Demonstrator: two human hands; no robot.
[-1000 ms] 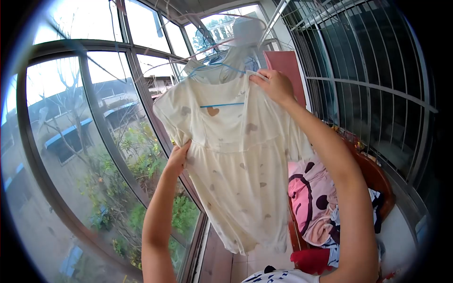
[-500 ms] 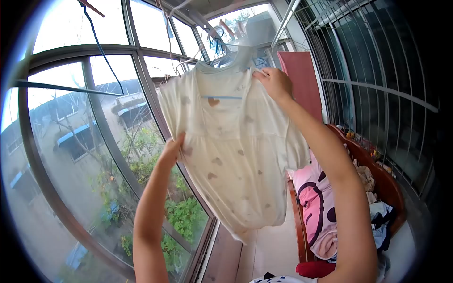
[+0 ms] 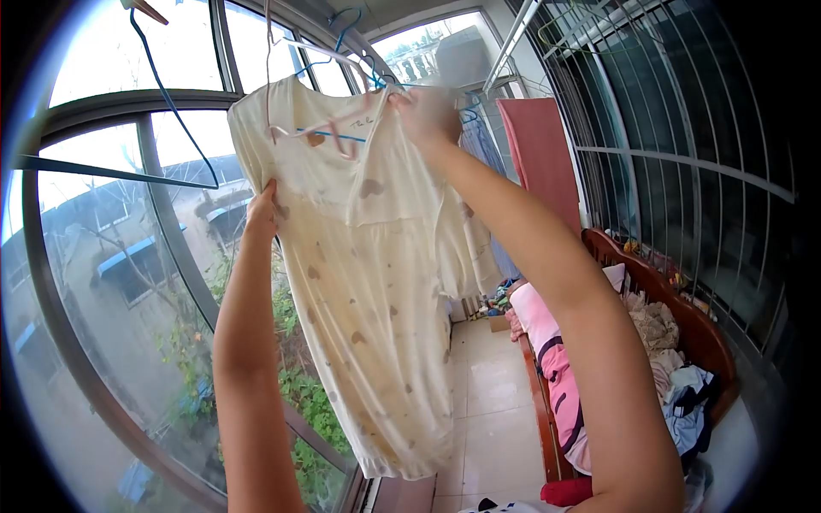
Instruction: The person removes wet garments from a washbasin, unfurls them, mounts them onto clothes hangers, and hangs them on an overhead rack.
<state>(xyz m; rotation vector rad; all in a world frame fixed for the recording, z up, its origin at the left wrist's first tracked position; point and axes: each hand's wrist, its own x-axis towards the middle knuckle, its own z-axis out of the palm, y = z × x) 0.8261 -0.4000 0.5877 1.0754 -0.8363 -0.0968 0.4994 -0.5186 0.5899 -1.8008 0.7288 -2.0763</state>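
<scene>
A cream dress (image 3: 368, 308) with small heart prints hangs in front of me on a blue hanger (image 3: 340, 135), whose bar shows through the neckline. My left hand (image 3: 263, 209) pinches the dress's side below the sleeve at the left. At the other shoulder, my right hand (image 3: 426, 115) is closed on the fabric, its outline partly blurred. The hanger's hook rises above the collar near the rail. A pale pinkish hanger (image 3: 338, 141) dangles before the neckline.
An empty dark blue hanger (image 3: 175, 107) hangs at the upper left beside the windows. At right, a wooden bench (image 3: 547, 419) holds a pink cushion (image 3: 547, 342) and piled clothes (image 3: 684, 402). A red cloth (image 3: 543, 162) hangs behind, near barred windows.
Both hands and the dress have moved left and up in view. More of the tiled floor and the bench's far end shows. The grip on the dress stays.
</scene>
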